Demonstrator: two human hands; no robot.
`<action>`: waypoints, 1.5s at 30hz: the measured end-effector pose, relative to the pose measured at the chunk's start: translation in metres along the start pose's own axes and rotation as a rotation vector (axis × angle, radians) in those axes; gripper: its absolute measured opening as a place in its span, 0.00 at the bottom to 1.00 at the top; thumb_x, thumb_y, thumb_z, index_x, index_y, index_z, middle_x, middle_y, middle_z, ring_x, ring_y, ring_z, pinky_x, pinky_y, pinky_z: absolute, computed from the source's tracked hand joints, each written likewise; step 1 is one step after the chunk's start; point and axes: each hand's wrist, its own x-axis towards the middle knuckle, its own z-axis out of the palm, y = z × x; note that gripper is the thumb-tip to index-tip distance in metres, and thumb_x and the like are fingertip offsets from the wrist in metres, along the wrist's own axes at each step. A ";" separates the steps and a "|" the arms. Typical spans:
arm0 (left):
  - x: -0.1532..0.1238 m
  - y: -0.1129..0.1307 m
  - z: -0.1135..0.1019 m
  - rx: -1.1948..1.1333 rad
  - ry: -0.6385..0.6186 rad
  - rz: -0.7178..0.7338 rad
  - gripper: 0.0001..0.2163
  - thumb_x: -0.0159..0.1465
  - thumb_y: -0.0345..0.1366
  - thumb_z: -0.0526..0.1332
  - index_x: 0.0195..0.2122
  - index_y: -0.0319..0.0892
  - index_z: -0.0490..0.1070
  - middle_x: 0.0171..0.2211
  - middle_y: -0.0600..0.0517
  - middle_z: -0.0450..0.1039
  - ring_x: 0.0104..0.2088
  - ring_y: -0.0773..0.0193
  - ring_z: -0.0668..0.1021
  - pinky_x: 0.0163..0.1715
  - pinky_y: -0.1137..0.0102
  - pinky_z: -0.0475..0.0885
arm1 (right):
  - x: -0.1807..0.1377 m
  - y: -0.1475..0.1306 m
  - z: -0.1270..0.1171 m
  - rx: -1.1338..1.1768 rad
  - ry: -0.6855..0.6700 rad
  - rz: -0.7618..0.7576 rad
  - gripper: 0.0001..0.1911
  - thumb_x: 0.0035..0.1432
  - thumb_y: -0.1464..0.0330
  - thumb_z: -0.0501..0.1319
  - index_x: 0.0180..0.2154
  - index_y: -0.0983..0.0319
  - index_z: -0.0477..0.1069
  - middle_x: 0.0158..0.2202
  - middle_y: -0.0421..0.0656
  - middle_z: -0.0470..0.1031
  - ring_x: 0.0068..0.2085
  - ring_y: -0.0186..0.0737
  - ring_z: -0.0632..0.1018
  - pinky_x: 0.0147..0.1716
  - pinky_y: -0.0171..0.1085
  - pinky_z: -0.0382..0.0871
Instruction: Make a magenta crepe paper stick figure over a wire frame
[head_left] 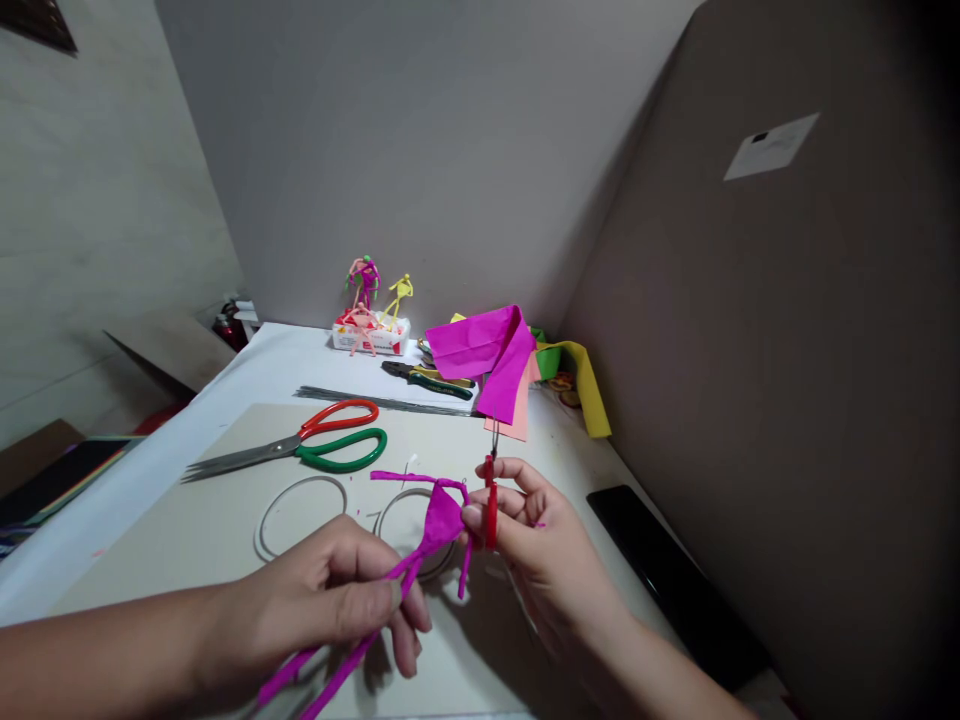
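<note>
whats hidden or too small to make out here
Head view only:
Red item: mostly covered by the fingers of the right hand, so its type is unclear.
Ring: partly hidden by the magenta figure and left hand.
Small figures: too small for detail.

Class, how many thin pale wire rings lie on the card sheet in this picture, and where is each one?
2. One wire ring lies on the left of the card sheet; the other wire ring lies to its right, partly behind the left hand. More could be hidden beneath the hands.
</note>
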 end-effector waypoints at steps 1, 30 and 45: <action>0.001 -0.002 -0.001 -0.020 -0.013 0.006 0.21 0.60 0.51 0.60 0.38 0.36 0.78 0.33 0.40 0.80 0.34 0.56 0.80 0.31 0.70 0.70 | 0.000 0.000 0.000 -0.003 0.004 0.003 0.28 0.35 0.73 0.76 0.38 0.61 0.65 0.22 0.35 0.75 0.23 0.29 0.73 0.26 0.28 0.64; 0.012 -0.002 0.002 -0.423 0.146 -0.140 0.12 0.53 0.41 0.71 0.27 0.35 0.79 0.24 0.42 0.80 0.21 0.68 0.79 0.20 0.80 0.70 | -0.001 0.006 -0.009 -0.462 -0.180 -0.400 0.21 0.51 0.81 0.62 0.43 0.56 0.61 0.43 0.41 0.78 0.45 0.36 0.79 0.44 0.35 0.72; 0.013 0.010 -0.008 -0.245 0.231 0.007 0.14 0.58 0.43 0.66 0.23 0.37 0.80 0.26 0.43 0.81 0.32 0.60 0.81 0.36 0.73 0.74 | -0.004 0.006 -0.005 -0.455 -0.061 -0.624 0.19 0.50 0.83 0.62 0.40 0.57 0.65 0.34 0.38 0.78 0.35 0.35 0.81 0.35 0.33 0.76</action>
